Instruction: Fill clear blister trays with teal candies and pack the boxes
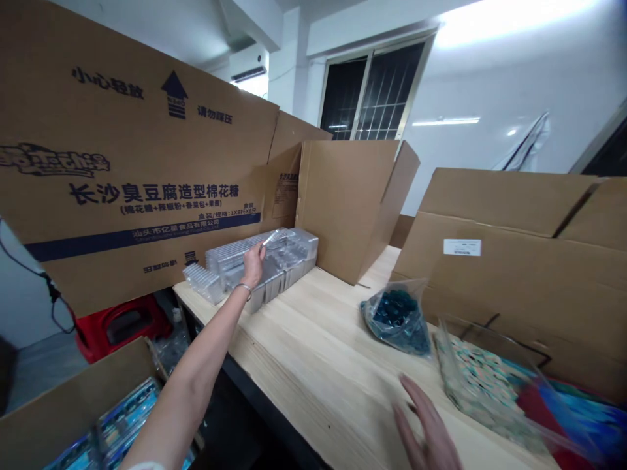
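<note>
On the pale wooden workbench (323, 372), a long stack of clear plastic blister trays (264, 258) lies against the foot of a large printed cardboard carton (122, 163), with a shorter stack of clear trays (203, 282) just beside its near end. The left hand (253, 264), a metal bracelet (243, 290) at its wrist, reaches over the long stack with its fingers nearly closed, pinching a thin clear plastic strip (270, 237) between thumb and forefinger. The right hand (424, 424) is at the bottom edge of the view, open with its fingers spread, over the bench; whether it touches the wood is hard to tell, and it has hold of nothing. Just beyond it, a clear plastic bag of dark teal pieces (396, 316) lies on the bench, and a larger clear bag (482, 385) holds flat items with a multicoloured pattern. Red and blue packaging (568, 418) sits in the corner to the right of that bag. An open carton (347, 209) stands at the back of the bench, and another (494, 261), marked with a white label (462, 247), stands to the right. Below the left arm, on the floor side of the bench, an open cardboard box (63, 414) holds blue-and-clear packaged goods (130, 411).
</note>
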Demonstrator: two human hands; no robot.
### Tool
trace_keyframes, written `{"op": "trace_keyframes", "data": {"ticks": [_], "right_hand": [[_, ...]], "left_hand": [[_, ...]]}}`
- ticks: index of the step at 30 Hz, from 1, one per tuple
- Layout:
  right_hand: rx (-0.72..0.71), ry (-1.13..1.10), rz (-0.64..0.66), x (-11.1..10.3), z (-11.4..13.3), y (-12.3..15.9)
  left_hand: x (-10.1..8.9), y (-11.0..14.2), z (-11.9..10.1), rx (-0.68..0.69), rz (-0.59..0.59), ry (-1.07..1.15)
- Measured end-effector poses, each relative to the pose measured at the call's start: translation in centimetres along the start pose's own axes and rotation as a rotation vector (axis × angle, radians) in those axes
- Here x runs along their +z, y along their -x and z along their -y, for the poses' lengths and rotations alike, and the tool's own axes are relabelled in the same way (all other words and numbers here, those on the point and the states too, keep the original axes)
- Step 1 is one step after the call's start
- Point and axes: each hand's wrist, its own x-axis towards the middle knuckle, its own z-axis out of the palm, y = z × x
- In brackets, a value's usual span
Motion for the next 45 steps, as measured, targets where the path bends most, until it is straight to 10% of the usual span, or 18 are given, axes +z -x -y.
{"op": "trace_keyframes", "data": {"ticks": [7, 13, 19, 31, 45], "right_hand": [[-0.315, -0.021, 0.277, 15.0, 9.3, -23.4], [-0.339, 0.090, 0.400, 23.9, 10.8, -32.2], [-0.383, 0.171, 0.435, 26.1, 8.9, -33.4], [-0.422, 0.175, 0.638, 24.1, 7.8, -31.1], [-0.279, 0.043, 0.492, 22.1, 10.9, -26.3]], "left_hand": [[-6.0, 10.8, -1.0, -0.381, -0.110, 0.625], [-12.1, 21.6, 0.9, -0.794, -0.146, 0.878], [-14.2, 25.6, 2.1, -1.009, -0.121, 0.896], [-5.2, 26.8, -1.0, -1.001, 0.029, 1.114], [-3.6, 26.1, -1.4, -1.026, -0.024, 1.081]]}}
